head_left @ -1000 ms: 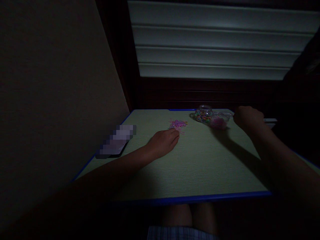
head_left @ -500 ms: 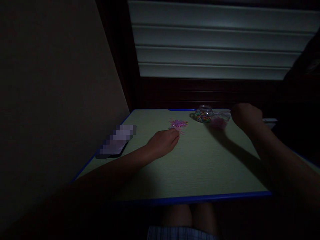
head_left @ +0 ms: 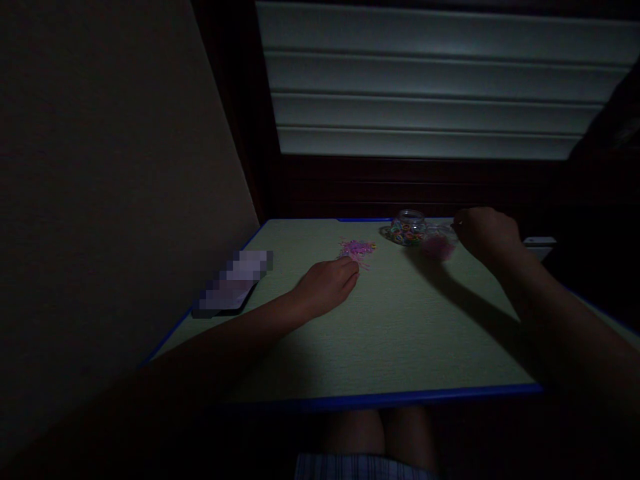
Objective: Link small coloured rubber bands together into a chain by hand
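Note:
My left hand rests on the table with its fingers closed, at the near edge of a small pile of pink and purple bits. Whatever its fingertips may hold is hidden. My right hand is raised with fingers pinched, just right of a clear container with pink contents. Nothing in that pinch can be made out in the dim light. Left of this container stands a clear open jar of small multicoloured rings.
The pale green table has a blue edge. A blurred-out flat object lies at its left side, by the wall. Behind the table is a dark frame with pale slats. A white object shows beyond the right forearm.
My right hand has shifted slightly left, closer over the clear container with pink contents. My left hand stays where it was beside the pile.

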A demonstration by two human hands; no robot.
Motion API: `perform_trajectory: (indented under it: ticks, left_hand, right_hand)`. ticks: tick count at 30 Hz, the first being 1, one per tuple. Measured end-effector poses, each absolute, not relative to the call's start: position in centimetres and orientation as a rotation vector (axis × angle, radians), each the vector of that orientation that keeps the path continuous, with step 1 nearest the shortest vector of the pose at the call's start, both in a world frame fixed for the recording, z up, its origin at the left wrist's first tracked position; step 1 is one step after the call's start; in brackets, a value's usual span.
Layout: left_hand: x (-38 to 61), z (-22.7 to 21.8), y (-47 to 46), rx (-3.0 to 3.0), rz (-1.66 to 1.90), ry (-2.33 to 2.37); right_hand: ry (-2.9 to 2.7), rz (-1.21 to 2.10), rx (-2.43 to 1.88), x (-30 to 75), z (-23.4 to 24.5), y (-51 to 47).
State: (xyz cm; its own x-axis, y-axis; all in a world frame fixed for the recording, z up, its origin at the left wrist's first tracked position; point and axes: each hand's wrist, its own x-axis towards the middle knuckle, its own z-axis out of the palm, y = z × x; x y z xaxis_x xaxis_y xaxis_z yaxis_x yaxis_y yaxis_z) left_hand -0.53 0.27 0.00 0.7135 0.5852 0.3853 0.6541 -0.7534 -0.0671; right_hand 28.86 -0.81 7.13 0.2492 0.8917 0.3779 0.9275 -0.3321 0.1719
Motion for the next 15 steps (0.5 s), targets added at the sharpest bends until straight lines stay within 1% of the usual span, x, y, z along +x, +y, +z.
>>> perform_trajectory:
  ticks: [5,11,15]
  left_hand:
    - [-0.5,0.0,0.3,-2.717,-0.506,-1.005]
    - [-0.5,0.0,0.2,-2.697,-0.517,-0.995]
    - [-0.5,0.1,0.2,-2.682,-0.516,-1.016]
  right_hand:
    - [-1.814,-0.715,-2.330,27.9,7.1,-1.0]
    - [-1.940,-0.855,-2.053,25.4,6.8,-1.6]
    - [-2.060,-0.805,-1.855,23.5,6.1,-1.9]
